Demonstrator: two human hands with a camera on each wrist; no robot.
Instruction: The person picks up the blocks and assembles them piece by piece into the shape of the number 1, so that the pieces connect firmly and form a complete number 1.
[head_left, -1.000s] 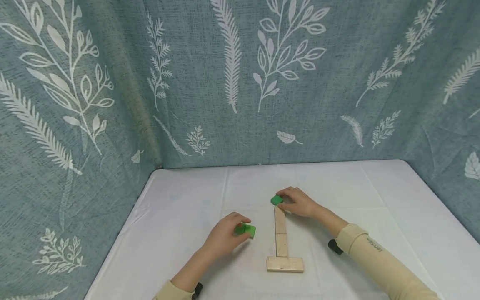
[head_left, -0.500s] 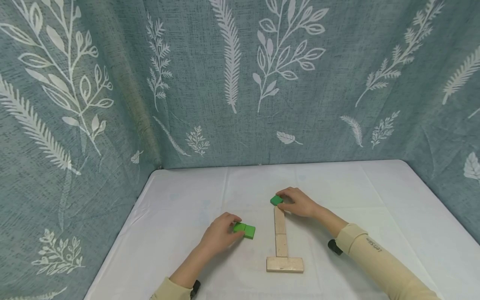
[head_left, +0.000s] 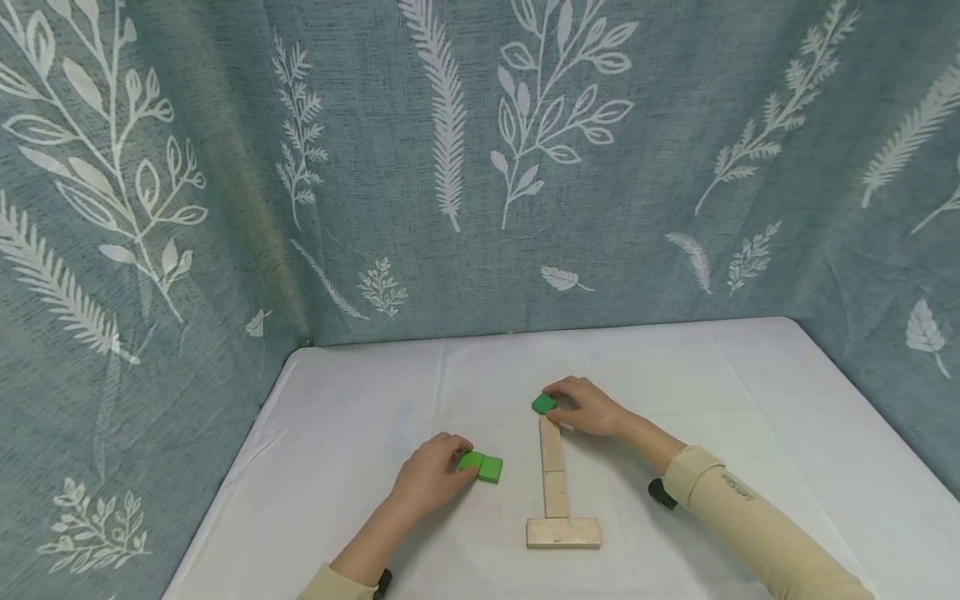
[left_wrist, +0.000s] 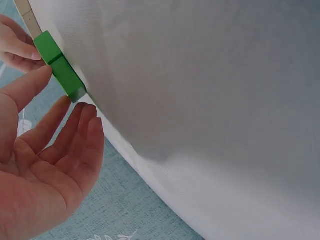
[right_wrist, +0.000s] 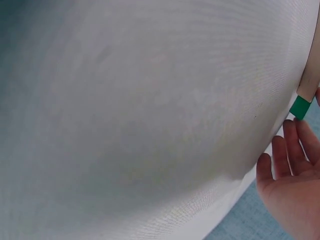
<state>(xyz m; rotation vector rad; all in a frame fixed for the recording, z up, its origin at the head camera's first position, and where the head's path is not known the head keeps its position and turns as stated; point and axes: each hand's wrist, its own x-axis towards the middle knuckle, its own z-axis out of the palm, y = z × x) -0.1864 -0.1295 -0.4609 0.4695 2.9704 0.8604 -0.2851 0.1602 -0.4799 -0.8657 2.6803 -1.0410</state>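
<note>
2 abutting light-green square blocks lie crosswise left of the pale wooden plank row; left hand pinches 1, right hand 1 dark-green square block beyond.

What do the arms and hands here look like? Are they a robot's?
No, a person's. The left hand and right hand are bare. The left sleeve and right sleeve are beige; the right shows a folded cuff and small dark lettering, too unclear to read. Small black objects show near both wrists.
</note>
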